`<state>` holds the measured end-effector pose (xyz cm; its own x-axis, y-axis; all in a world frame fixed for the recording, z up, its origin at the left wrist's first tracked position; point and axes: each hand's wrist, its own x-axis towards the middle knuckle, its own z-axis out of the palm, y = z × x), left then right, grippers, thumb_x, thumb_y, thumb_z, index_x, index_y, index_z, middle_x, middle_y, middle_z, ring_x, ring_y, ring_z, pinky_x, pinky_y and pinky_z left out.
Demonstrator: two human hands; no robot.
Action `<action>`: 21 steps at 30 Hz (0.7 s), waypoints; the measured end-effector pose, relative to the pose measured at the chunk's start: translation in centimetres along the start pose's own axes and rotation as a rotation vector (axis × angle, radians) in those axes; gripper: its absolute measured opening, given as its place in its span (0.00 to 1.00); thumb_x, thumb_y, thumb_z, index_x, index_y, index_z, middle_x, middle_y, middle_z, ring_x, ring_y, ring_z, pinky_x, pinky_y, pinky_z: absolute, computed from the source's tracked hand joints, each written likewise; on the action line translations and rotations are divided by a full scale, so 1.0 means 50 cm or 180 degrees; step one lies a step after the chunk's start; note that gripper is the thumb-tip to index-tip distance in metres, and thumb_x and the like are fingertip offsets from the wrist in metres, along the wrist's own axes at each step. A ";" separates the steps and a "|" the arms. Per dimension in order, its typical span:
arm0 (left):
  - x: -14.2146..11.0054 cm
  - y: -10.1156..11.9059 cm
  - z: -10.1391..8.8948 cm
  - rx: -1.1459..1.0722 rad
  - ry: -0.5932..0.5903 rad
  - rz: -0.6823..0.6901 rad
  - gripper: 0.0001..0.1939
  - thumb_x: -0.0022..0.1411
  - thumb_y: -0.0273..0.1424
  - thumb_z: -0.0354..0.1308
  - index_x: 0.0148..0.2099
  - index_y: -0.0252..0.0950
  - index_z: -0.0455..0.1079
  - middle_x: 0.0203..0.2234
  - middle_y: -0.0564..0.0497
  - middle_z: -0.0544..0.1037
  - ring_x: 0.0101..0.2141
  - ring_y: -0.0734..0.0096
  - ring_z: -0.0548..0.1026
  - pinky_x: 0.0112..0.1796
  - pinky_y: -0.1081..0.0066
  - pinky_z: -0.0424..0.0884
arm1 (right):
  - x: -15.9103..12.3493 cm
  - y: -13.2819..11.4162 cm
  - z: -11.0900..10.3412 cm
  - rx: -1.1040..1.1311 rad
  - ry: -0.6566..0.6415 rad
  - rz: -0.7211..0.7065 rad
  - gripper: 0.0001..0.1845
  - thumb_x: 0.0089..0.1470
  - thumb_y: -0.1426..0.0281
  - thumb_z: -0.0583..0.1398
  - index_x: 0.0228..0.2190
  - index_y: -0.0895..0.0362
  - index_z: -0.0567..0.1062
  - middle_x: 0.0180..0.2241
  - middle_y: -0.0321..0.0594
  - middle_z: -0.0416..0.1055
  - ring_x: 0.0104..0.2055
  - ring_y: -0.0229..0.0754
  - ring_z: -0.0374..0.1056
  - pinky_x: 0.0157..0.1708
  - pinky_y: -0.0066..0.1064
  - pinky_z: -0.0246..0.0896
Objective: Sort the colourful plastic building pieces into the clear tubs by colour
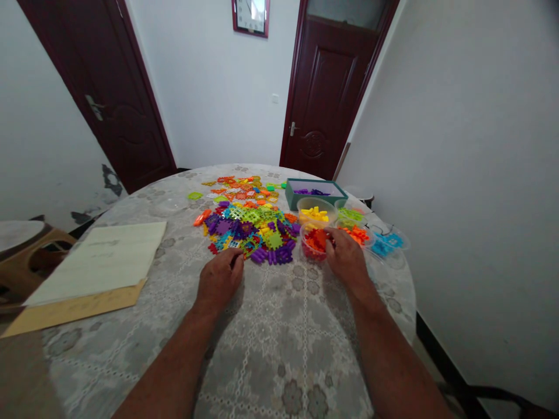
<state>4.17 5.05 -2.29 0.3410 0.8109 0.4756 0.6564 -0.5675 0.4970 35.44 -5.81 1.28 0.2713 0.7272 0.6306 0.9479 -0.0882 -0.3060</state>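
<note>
My right hand is at the side of a clear round tub of red pieces. Its fingertips are closed on a red-orange plastic building piece over that tub. My left hand rests on the cloth at the near edge of a mixed pile of plastic building pieces. Its fingers are curled in, and whatever they may hold is hidden. Beside the right hand stand tubs of yellow pieces, orange pieces, green pieces and blue pieces.
A green box with purple pieces stands behind the tubs. Paper sheets lie on the left of the round table, over a tan sheet. A patterned cloth covers the table. A stool is at the left.
</note>
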 end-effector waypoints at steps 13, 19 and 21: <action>0.004 -0.026 0.007 0.0280 0.0316 0.0026 0.14 0.71 0.37 0.50 0.46 0.40 0.77 0.41 0.44 0.85 0.42 0.54 0.82 0.46 0.59 0.76 | 0.003 -0.018 -0.017 0.0350 0.0207 0.0100 0.19 0.60 0.76 0.53 0.46 0.58 0.81 0.45 0.48 0.81 0.48 0.50 0.76 0.55 0.44 0.70; 0.004 -0.028 0.011 0.0176 0.0438 0.0027 0.14 0.70 0.34 0.52 0.51 0.37 0.75 0.45 0.41 0.82 0.47 0.52 0.80 0.54 0.55 0.74 | -0.015 -0.089 -0.023 0.1041 0.0558 -0.0327 0.17 0.59 0.77 0.53 0.41 0.55 0.80 0.39 0.43 0.80 0.44 0.47 0.76 0.49 0.39 0.71; 0.004 -0.028 0.012 0.0174 0.0519 0.0029 0.15 0.69 0.32 0.52 0.54 0.37 0.73 0.47 0.41 0.80 0.51 0.52 0.77 0.57 0.54 0.72 | -0.041 -0.129 0.003 0.1324 0.0133 -0.0773 0.17 0.58 0.78 0.54 0.42 0.54 0.80 0.39 0.43 0.80 0.43 0.46 0.75 0.48 0.38 0.71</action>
<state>3.70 6.09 -3.33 0.2364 0.7692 0.5936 0.6908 -0.5627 0.4540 28.75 -6.63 1.83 0.0650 0.6643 0.7446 0.8398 0.3667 -0.4004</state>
